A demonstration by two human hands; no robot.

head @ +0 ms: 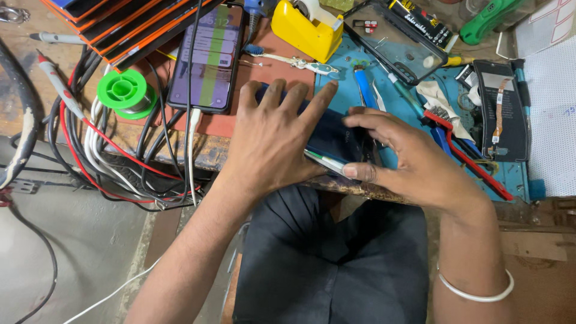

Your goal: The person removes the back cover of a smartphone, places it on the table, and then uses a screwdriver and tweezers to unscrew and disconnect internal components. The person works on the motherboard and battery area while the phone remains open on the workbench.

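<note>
At the centre of the frame, on the near edge of the workbench:
Dark blue phone: the dark blue phone (336,141) lies flat and slightly tilted, its lower edge showing a pale seam; both hands cover much of it.
Left hand: the left hand (273,141) lies palm-down on the phone's left part, fingers spread and pointing to the upper right, pressing rather than closed around it.
Right hand: the right hand (399,156) curls over the phone's right end, thumb tip at the lower edge by the seam, fingers bent across the top; it grips the phone's end.
Bangle: a white bangle (477,291) sits on the right wrist, lower right of the frame.
Blue mat: the blue mat (510,174) lies under the phone's right part and runs to the right.
Lit phone: a lit phone (207,57) with a cable plugged in lies just above the left hand.
Solder spool: a green solder spool (126,93) sits left of the lit phone.
Tape dispenser: a yellow tape dispenser (306,30) stands at the top centre.
Glass panel: a black-framed glass panel (393,45) lies in the upper right, tilted.
Red tool: a red-handled tool (474,162) lies just right of the right hand.
Cables: red, white and black cables (114,162) tangle at the left.
</note>
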